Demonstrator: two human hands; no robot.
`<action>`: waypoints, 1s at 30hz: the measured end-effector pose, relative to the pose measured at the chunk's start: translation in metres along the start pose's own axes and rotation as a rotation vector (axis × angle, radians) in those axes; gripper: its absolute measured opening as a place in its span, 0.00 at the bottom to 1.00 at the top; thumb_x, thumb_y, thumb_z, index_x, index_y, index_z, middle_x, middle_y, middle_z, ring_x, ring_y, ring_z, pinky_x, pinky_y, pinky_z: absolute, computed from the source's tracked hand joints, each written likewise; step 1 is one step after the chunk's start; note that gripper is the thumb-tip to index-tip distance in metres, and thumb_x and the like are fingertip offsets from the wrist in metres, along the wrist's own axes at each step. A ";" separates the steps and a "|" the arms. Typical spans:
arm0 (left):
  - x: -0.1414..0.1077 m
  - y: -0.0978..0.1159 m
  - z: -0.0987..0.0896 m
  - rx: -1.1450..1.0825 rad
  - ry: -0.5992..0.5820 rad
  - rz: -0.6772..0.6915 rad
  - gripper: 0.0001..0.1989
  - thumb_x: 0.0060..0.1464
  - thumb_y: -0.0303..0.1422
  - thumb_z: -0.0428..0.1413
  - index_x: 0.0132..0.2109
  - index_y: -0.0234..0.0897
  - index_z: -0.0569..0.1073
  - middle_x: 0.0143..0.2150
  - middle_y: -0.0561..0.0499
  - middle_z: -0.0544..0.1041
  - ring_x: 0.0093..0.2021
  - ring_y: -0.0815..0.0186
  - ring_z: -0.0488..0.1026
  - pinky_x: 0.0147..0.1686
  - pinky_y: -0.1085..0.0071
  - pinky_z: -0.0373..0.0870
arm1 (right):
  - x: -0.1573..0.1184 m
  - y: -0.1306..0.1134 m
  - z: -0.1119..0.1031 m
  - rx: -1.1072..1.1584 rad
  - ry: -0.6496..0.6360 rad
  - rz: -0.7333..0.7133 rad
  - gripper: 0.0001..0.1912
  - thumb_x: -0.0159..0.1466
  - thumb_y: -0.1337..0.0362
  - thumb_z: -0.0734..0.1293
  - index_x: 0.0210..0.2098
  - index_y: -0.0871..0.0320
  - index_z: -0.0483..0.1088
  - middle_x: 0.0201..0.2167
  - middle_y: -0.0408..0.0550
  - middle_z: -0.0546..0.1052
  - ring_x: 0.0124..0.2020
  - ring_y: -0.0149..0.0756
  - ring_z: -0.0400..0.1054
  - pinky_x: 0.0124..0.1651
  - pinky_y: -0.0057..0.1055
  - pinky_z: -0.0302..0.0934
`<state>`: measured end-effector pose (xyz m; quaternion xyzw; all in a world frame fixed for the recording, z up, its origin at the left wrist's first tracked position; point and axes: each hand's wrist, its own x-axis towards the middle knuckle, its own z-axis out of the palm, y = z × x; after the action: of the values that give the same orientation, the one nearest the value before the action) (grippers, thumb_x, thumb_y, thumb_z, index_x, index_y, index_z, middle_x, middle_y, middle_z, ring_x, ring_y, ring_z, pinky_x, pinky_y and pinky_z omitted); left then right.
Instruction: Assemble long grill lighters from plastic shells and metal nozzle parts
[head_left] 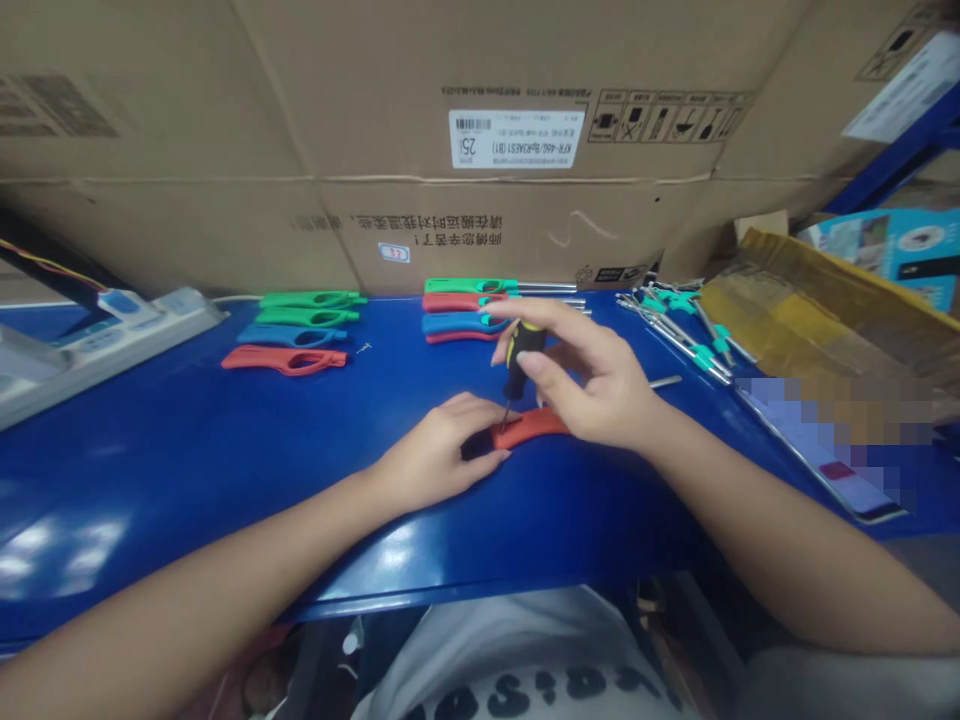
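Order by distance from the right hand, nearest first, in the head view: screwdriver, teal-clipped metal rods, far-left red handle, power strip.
From the right hand:
1. Screwdriver, held in that hand.
2. Teal-clipped metal rods, to the right on the bench.
3. Red plastic handle, left on the bench.
4. Power strip, at the far left.

Head view: forward, down onto blue workbench [172, 450]

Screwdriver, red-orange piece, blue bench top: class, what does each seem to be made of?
The screwdriver has a smooth black-and-yellow handle, probably moulded plastic, and a thin dark shaft, likely steel. The red-orange piece looks like matte moulded plastic, possibly rubbery. The blue bench top seems to be painted metal, its glossy finish showing bright reflections.
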<state>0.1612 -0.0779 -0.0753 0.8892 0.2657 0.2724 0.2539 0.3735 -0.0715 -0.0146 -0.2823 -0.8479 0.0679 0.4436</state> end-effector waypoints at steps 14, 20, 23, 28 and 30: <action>-0.001 -0.001 0.000 0.004 0.015 0.029 0.15 0.61 0.30 0.59 0.55 0.38 0.74 0.51 0.45 0.79 0.51 0.59 0.75 0.54 0.59 0.72 | -0.005 0.007 0.005 -0.238 0.240 -0.120 0.16 0.68 0.56 0.66 0.52 0.55 0.74 0.40 0.50 0.81 0.35 0.38 0.75 0.40 0.34 0.72; -0.001 -0.001 -0.001 0.017 -0.004 0.009 0.17 0.61 0.30 0.59 0.56 0.36 0.73 0.49 0.44 0.79 0.49 0.59 0.75 0.52 0.60 0.73 | -0.002 -0.004 0.007 -0.047 0.114 -0.014 0.18 0.73 0.60 0.58 0.59 0.56 0.69 0.48 0.51 0.80 0.37 0.35 0.75 0.42 0.35 0.72; -0.001 0.000 -0.001 0.025 0.000 0.024 0.15 0.62 0.30 0.58 0.55 0.36 0.74 0.49 0.44 0.79 0.50 0.59 0.75 0.53 0.59 0.72 | -0.002 -0.004 0.006 -0.174 0.247 -0.171 0.15 0.67 0.58 0.68 0.51 0.56 0.74 0.37 0.48 0.81 0.33 0.35 0.74 0.40 0.32 0.72; -0.001 0.001 -0.001 0.050 -0.001 0.008 0.15 0.63 0.31 0.57 0.56 0.38 0.73 0.45 0.46 0.79 0.45 0.60 0.75 0.50 0.61 0.73 | -0.001 -0.006 0.006 0.023 0.085 -0.062 0.20 0.75 0.62 0.52 0.59 0.56 0.68 0.46 0.51 0.80 0.45 0.37 0.76 0.50 0.37 0.71; -0.001 0.001 -0.001 0.052 -0.002 0.005 0.14 0.63 0.31 0.57 0.55 0.38 0.73 0.45 0.46 0.79 0.46 0.60 0.75 0.49 0.60 0.73 | -0.001 -0.006 0.007 0.066 0.046 -0.025 0.18 0.75 0.61 0.54 0.57 0.56 0.69 0.44 0.51 0.80 0.41 0.35 0.76 0.47 0.36 0.72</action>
<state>0.1600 -0.0785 -0.0743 0.8965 0.2701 0.2654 0.2301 0.3655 -0.0761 -0.0176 -0.2584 -0.8381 0.0839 0.4731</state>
